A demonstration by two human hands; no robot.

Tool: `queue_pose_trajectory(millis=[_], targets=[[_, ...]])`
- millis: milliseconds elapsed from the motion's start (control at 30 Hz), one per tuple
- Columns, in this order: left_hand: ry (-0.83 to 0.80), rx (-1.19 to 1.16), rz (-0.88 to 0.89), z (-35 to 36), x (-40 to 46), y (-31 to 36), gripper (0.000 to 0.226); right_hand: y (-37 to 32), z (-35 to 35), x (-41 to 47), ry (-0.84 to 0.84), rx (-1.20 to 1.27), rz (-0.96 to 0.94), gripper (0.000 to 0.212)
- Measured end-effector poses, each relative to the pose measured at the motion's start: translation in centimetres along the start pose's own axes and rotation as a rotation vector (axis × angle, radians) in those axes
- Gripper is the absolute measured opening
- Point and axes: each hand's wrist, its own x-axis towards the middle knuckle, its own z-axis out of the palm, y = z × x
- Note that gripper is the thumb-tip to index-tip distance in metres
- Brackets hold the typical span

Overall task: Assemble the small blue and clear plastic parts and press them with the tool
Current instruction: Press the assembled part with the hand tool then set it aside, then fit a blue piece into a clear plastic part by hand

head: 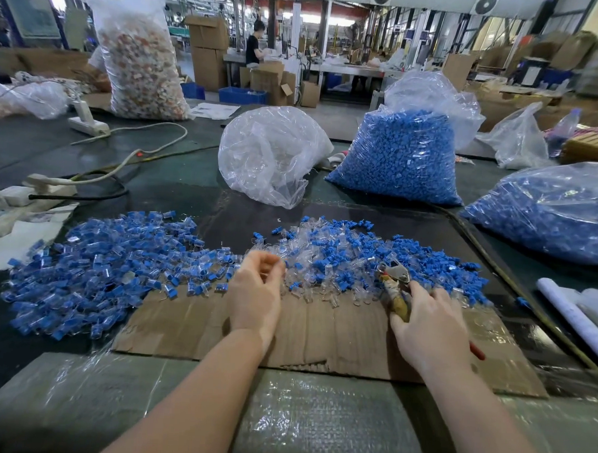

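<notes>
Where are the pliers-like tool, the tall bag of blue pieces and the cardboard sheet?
pliers-like tool (393, 276), head view, on the metal head above the right hand.
tall bag of blue pieces (401, 155), head view, on its blue-filled middle.
cardboard sheet (323, 333), head view, on the bare part between the arms.

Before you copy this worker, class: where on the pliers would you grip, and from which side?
Grip the pliers by the yellowish handles, coming from the near side as the right hand does. The metal jaws point away into the loose parts, so the handles face the worker.
</notes>
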Motion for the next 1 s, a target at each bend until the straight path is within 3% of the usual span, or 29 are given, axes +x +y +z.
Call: queue_pose_trajectory(millis=[167,433,533,700,1000], targets=[[0.186,0.503,0.079,-3.8,3.2,-1.7,0.009,0.1,0.6,-0.2,0.017,-0.012,0.005,0.057],[0.139,0.920,0.084,-6.2,4.8,-3.2,0.021,-0.2,0.0,-0.4,-0.010,-0.057,0.002,0.050],[0.135,0.916,0.116,-5.5,4.6,-3.0,0.021,-0.7,-0.3,-0.6,0.013,-0.112,0.018,0.053],[-0.010,0.617,0.313,-2.4,2.6,-1.7,0.015,-2.7,-0.6,-0.3,0.140,0.017,-0.149,0.041],[-0.138,0.672,0.333,0.5,0.4,-2.5,0.024,-5.5,0.9,1.6,0.030,0.156,-0.200,0.016]])
